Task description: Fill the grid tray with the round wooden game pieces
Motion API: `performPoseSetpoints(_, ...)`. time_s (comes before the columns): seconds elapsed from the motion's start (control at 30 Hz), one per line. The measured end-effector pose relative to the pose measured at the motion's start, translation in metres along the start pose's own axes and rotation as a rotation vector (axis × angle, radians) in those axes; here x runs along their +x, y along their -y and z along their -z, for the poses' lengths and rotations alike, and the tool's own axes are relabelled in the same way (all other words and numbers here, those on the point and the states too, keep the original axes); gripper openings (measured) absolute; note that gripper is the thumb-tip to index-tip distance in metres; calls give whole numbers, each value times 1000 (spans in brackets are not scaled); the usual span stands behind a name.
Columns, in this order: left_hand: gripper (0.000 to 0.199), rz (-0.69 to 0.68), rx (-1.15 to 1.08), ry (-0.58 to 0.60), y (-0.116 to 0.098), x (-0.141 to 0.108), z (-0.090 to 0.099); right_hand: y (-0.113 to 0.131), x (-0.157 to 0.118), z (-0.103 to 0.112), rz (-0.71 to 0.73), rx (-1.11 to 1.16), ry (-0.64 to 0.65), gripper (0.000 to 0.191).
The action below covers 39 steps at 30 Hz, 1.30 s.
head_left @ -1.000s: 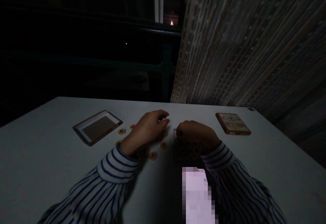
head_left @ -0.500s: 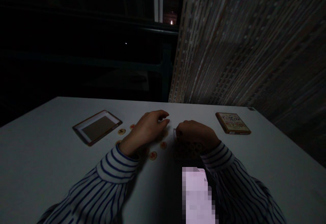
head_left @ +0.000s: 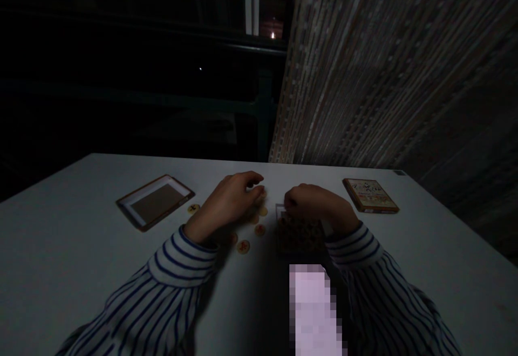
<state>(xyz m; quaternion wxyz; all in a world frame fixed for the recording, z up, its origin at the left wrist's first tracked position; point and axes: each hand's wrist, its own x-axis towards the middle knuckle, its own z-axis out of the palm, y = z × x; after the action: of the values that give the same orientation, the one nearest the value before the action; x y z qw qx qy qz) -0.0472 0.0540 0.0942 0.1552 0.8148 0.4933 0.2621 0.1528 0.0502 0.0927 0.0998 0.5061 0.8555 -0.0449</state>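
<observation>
A box of round pieces (head_left: pixel 279 210) sat in shadow on the table, and directions here ran from it, with twelve o'clock away from the person. Loose discs with red marks (head_left: pixel 243 246) lay near it toward nine o'clock. The right hand (head_left: pixel 318 205) was bent over the box from one o'clock, knuckles up; its fingertips were hidden, so whether they pinched a piece could not be told. The left hand (head_left: pixel 229 203) hung over the discs, between nine and ten, thumb and forefinger parted; whether its covered fingers held anything could not be told. Beyond its wrist lay a dark-marked disc (head_left: pixel 193 209), then, just past nine, a shallow tray (head_left: pixel 142 228). A patterned flat box (head_left: pixel 371 195) lay toward two, a pixelated bright patch (head_left: pixel 315 313) at six, on the white table (head_left: pixel 424 269). A strand curtain (head_left: pixel 348 75) hung at one.
</observation>
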Motion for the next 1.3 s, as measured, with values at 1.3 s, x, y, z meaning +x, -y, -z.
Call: performPoseSetpoints(1.3, 38, 110, 114, 1, 42, 7, 39, 5, -2, 21, -14, 41, -399, 29)
